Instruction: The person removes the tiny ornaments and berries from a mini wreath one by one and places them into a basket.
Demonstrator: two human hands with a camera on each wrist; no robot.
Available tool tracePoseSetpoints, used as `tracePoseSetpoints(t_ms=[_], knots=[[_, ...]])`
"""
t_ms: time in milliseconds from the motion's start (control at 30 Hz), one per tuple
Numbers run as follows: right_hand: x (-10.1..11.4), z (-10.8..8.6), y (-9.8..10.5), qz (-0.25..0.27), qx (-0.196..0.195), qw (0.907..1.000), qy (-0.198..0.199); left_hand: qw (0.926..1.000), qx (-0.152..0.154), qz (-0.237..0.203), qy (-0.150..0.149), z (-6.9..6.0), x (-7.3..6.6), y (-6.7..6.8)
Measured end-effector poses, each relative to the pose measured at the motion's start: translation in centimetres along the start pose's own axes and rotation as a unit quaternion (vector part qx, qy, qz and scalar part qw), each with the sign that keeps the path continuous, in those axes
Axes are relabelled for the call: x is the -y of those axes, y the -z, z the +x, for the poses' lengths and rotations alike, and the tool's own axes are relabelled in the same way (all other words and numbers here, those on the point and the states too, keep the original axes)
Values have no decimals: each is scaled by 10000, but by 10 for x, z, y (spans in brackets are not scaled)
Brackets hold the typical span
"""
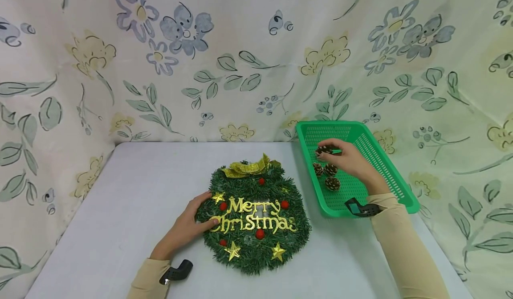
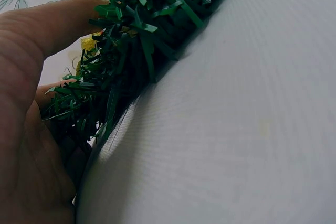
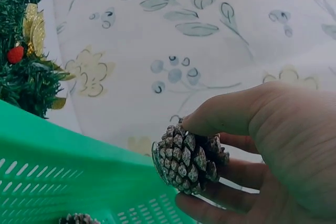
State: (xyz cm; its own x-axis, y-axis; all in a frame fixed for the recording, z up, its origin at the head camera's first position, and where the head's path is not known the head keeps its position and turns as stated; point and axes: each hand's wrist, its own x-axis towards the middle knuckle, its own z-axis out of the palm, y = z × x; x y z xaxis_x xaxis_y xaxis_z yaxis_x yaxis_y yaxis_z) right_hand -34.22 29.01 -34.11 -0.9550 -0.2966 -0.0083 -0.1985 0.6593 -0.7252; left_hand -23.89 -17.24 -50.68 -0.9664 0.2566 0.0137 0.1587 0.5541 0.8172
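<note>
A green Christmas wreath (image 1: 256,256) lies on the table, bearing gold "Merry Christmas" lettering (image 1: 254,216), gold stars, red balls and a gold bow (image 1: 248,169). My left hand (image 1: 186,223) grips its left edge; in the left wrist view the thumb (image 2: 63,22) lies against the green tinsel (image 2: 142,35). Over the far part of a green basket (image 1: 320,201), my right hand (image 1: 348,158) holds a pine cone between thumb and fingers. The right wrist view shows that pine cone (image 3: 184,158) with pale-tipped scales. Several more pine cones (image 1: 332,183) sit in the basket below.
The white table (image 1: 120,210) extends left of the wreath and in front of it. A flowered cloth (image 1: 248,103) hangs behind the table and along its sides. The basket's slotted wall (image 3: 79,166) rises between the wreath and my right hand.
</note>
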Motion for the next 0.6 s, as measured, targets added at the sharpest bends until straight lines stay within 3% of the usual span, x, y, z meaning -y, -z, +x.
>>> tracePoseSetpoints(t_ms=[600], knots=[[-14,-1,9,-245,-138,9995,-110,10000,14,-39,5,0,-1,0]])
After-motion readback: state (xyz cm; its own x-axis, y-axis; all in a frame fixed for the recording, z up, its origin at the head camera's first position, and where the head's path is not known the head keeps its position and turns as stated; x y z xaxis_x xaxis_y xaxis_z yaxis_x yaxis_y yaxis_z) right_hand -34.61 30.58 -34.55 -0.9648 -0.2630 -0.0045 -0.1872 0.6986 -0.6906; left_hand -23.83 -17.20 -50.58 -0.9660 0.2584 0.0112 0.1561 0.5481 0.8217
